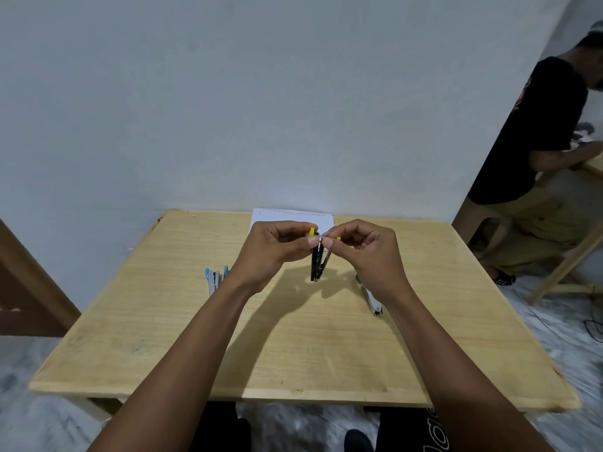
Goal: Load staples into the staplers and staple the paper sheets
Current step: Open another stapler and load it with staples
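Note:
A black stapler with yellow ends hangs upright above the middle of the wooden table, its arms spread apart. My left hand grips its top end. My right hand pinches the small yellow-tipped pusher at the top of the stapler. A blue stapler lies on the table to the left. A white and grey stapler lies to the right, partly hidden under my right wrist. White paper sheets lie at the table's far edge, behind my hands.
A pale wall stands just behind the table. At the right, a person in a black shirt bends over another wooden table. A brown door is at the left. The floor is marbled grey.

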